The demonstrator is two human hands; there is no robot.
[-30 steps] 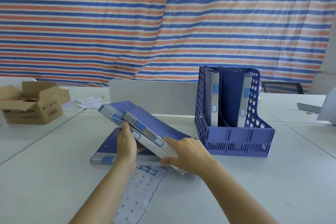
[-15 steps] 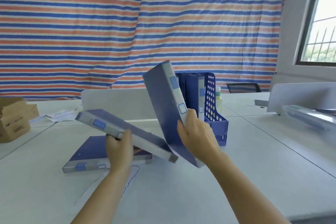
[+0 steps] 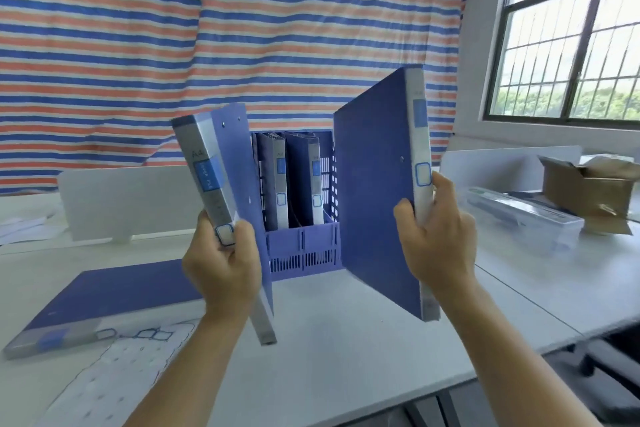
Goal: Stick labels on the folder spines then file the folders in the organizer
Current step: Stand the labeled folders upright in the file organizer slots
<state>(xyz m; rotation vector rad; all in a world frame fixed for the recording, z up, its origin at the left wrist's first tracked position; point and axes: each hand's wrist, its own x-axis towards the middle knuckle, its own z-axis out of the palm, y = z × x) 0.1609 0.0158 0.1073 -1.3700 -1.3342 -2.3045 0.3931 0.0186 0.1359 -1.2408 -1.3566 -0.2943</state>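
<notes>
**Q:** Folders, are they awkward to handle?

**Me:** Nah, I'd guess light and stiff, maybe slick plastic. My left hand (image 3: pixel 221 263) grips one folder (image 3: pixel 221 191) low on its spine, my right hand (image 3: pixel 438 246) another (image 3: pixel 375 191), both upright before the organizer (image 3: pixel 301 246). Blue covers, grey spines, blue labels.

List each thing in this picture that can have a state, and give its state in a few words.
Left hand: gripping upright folder.
Right hand: gripping second folder.
Organizer: holds two standing folders.
Third folder: flat on table.
Cardboard box: flaps open.
</notes>
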